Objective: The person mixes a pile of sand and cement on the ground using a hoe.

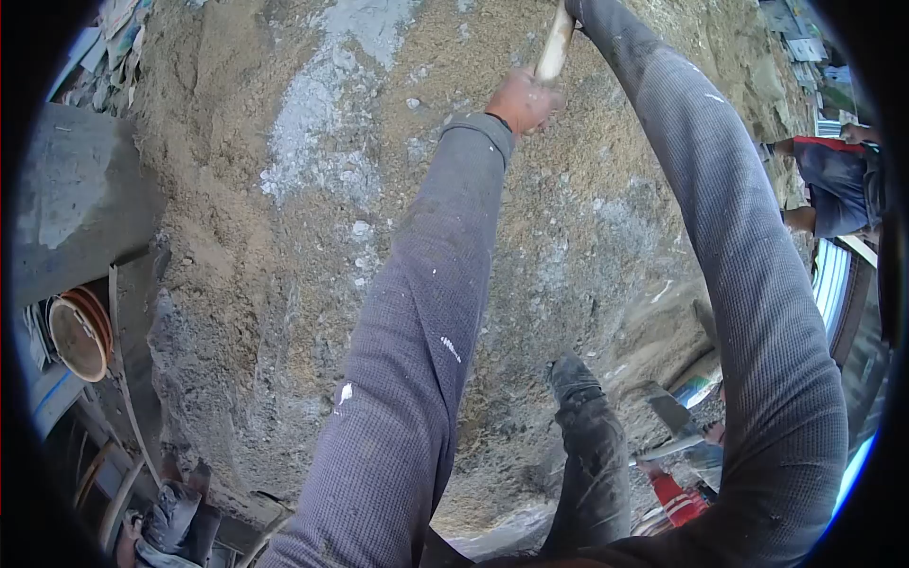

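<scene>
My left hand (525,99) is closed around a pale wooden tool handle (554,55) near the top of the view. The handle slants up and out of the frame, so the tool's head is not seen. My right arm (724,208) in its grey sleeve reaches up to the top edge beside the handle; the right hand itself lies beyond the frame. Below both arms spreads a wide heap of brown sandy material (227,218), streaked with grey powder (322,123).
My dark boot (573,379) stands on the heap. At left are a concrete surface (66,251) and stacked round pans (78,339). Other people show at the right in dark shorts (838,189), at the lower right in red (674,499), and at the lower left (170,516).
</scene>
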The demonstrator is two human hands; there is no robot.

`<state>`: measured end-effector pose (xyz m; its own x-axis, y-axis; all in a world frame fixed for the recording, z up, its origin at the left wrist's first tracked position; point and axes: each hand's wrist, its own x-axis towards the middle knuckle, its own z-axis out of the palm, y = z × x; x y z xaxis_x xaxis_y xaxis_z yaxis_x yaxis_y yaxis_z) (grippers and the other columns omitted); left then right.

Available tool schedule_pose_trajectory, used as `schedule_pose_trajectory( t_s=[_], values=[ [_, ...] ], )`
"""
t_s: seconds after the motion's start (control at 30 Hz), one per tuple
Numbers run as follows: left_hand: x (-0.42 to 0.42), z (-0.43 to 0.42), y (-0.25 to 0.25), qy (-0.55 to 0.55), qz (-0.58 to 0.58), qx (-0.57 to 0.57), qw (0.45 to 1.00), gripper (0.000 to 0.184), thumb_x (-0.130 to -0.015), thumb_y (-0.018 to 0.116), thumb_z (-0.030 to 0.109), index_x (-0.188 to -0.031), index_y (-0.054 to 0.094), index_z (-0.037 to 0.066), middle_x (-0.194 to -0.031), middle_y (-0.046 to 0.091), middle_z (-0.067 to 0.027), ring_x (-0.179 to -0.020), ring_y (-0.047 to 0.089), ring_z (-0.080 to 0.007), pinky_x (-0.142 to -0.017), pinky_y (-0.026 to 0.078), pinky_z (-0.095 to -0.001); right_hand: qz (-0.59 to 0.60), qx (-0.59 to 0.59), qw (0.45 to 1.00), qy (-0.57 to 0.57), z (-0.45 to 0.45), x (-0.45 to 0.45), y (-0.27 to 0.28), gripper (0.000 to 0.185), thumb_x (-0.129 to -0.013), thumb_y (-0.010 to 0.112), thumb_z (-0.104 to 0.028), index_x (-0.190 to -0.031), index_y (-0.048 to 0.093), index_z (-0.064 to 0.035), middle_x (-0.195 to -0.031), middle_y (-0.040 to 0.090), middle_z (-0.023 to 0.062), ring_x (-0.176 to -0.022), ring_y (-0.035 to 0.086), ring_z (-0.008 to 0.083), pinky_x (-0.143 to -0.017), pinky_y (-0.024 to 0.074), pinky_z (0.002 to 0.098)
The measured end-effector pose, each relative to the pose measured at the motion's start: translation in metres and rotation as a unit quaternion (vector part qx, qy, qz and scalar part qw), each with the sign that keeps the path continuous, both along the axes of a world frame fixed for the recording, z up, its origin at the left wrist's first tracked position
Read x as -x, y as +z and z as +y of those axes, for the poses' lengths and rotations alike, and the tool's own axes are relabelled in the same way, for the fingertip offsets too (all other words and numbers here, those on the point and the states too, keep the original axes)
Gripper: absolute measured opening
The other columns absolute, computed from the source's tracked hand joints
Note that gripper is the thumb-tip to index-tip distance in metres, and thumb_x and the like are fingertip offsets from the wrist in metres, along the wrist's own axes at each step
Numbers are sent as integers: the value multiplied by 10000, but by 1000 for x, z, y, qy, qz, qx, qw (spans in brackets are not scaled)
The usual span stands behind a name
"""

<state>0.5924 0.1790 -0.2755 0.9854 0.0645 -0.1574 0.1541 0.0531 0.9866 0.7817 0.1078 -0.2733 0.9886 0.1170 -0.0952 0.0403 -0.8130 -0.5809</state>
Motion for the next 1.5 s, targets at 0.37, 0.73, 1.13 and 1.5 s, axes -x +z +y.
schedule_pose_trajectory(
  t_s=[0.37, 0.73, 1.13, 1.5],
  values=[
    [393, -78, 100, 126, 351, 361, 855, 151, -765, 694, 78, -858, 591, 17, -638, 545, -18, -450, 495, -110, -418, 381, -261, 253, 159, 954, -7, -22, 364, -19, 362, -752, 668, -232, -984, 670, 46, -981, 684, 246, -963, 671, 372, -815, 549, 420],
    [670, -71, 338, 34, 452, 253, 855, 178, -751, 683, 110, -834, 549, 27, -576, 527, -22, -425, 491, -125, -390, 369, -285, 400, 41, 889, -218, -148, 753, 91, 288, -733, 678, -211, -886, 637, 31, -741, 652, 161, -690, 647, 312, -647, 501, 422],
    [377, 107, 318, -9, 0, 79, 997, 215, -791, 663, 93, -963, 568, 5, -753, 542, -44, -703, 494, -134, -674, 458, -315, -42, -150, 985, -74, 104, 347, 354, 394, -759, 668, -120, -1059, 470, 42, -893, 586, 173, -763, 595, 262, -666, 477, 374],
    [-55, 253, 250, 80, -138, -14, 987, 235, -715, 684, 104, -913, 585, 27, -691, 553, -25, -583, 533, -119, -550, 468, -296, -143, -119, 981, 61, 298, -101, 337, 273, -826, 633, -211, -849, 571, 54, -617, 618, 139, -517, 640, 212, -462, 523, 362]
  ],
)
